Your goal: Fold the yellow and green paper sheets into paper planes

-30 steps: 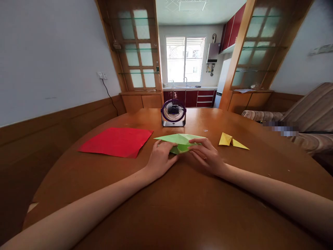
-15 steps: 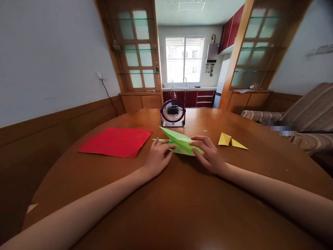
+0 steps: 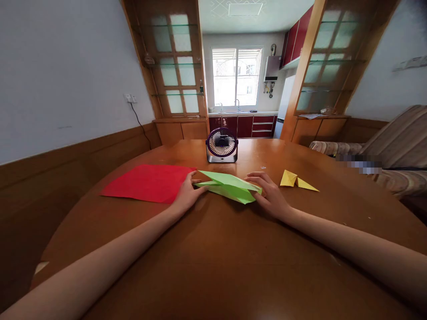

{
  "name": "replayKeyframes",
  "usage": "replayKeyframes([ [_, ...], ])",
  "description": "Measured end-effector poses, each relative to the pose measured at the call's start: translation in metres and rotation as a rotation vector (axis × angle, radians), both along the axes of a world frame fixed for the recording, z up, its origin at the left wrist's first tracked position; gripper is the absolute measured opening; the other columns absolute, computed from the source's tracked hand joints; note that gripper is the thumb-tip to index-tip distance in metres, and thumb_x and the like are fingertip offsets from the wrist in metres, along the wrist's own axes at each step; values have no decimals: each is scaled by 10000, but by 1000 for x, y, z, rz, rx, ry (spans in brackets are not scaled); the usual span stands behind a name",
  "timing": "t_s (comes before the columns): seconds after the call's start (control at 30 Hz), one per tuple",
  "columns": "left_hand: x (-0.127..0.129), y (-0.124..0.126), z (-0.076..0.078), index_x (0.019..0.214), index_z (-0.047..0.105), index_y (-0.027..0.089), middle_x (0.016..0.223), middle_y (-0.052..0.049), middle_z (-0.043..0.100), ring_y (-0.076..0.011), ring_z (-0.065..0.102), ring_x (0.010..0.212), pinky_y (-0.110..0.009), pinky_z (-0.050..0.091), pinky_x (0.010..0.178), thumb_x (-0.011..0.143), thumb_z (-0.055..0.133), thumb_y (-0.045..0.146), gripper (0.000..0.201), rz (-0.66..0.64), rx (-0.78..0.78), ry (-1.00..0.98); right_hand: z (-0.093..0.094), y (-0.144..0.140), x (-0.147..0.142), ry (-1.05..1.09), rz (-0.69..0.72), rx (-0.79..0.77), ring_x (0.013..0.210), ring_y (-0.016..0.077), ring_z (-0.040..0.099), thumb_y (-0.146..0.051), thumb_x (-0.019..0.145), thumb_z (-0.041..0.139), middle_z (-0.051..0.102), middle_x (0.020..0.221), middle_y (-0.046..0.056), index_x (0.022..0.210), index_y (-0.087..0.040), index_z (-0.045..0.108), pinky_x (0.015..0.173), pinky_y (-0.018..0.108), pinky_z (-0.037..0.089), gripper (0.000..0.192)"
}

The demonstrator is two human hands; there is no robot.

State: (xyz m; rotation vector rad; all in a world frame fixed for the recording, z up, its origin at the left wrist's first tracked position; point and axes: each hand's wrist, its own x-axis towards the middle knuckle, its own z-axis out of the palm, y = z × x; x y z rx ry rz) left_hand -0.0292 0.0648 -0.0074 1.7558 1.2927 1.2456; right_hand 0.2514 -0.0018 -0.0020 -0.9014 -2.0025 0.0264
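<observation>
From the head view, left hand (image 3: 185, 195) and right hand (image 3: 271, 195) pinch opposite ends of the folded green paper (image 3: 230, 186) mid-surface (mid-fold, I'd say), red sheet (image 3: 148, 182) beside; pressing the crease looks due.

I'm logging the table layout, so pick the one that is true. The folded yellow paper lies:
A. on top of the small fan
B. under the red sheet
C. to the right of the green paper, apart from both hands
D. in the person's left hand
C: the folded yellow paper lies on the table to the right of the green paper, clear of the right hand and the left hand.
</observation>
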Motion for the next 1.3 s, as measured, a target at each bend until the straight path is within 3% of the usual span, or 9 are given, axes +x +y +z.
replayKeyframes([
  [0.07,-1,3,-2,1321,445,150,1020,-120,654,-267,655,930,-424,502,841,706,750,324,708,-25,-53,-57,0,0,0,4,3,-32,1139,253,545,-146,877,484,545,1196,94,1167,-253,559,977,472,464,318],
  [0.27,4,-3,1,1138,563,155,948,-51,608,-164,622,721,-313,507,692,655,742,261,526,-48,45,-146,-2,2,0,4,23,-100,1156,248,539,-189,920,462,537,1219,88,1185,-263,560,985,457,463,292],
  [0.5,13,-13,11,1203,474,190,1106,-57,552,-121,622,787,-259,523,715,604,775,182,670,12,107,-461,-2,2,-1,4,36,-92,1147,233,530,-241,953,460,520,1249,86,1345,-299,473,974,438,473,396],
  [0.6,17,-16,12,1241,421,190,1117,-77,590,-135,650,792,-267,542,711,600,776,132,734,62,-3,-620,-2,1,-3,0,73,-68,1196,225,504,-239,977,420,503,1257,86,1370,-326,471,1003,439,454,405],
  [0.67,20,-18,11,1214,451,175,1083,-92,634,-152,664,772,-274,548,683,614,766,117,680,22,-137,-670,-3,2,-4,11,96,-54,1172,213,524,-230,987,394,489,1254,84,1339,-339,513,997,435,461,387],
  [0.77,24,-22,9,1065,569,135,1052,-109,684,-175,677,794,-278,550,684,638,775,156,474,-140,-262,-608,-4,2,-4,29,115,-44,1093,199,567,-229,988,389,472,1262,79,1265,-345,581,956,433,492,357],
  [0.87,25,-24,6,960,627,125,1023,-103,710,-200,683,871,-313,553,780,638,797,204,372,-230,-263,-511,-3,0,-4,19,115,-53,1119,215,559,-235,978,414,475,1265,88,1233,-318,596,971,460,485,324],
  [1.07,24,-23,2,939,626,132,981,-97,729,-231,695,898,-414,534,886,602,815,210,395,-218,-231,-497,4,-5,-5,-63,123,-57,1242,262,485,-279,946,483,487,1286,110,1251,-275,543,1024,503,444,311],
  [1.3,24,-21,4,925,651,130,970,-73,733,-230,692,903,-415,517,915,583,797,225,385,-186,-83,-501,6,-10,-5,-162,137,-6,1290,275,427,-328,923,533,440,1340,134,1374,-265,419,1064,501,402,469],
])
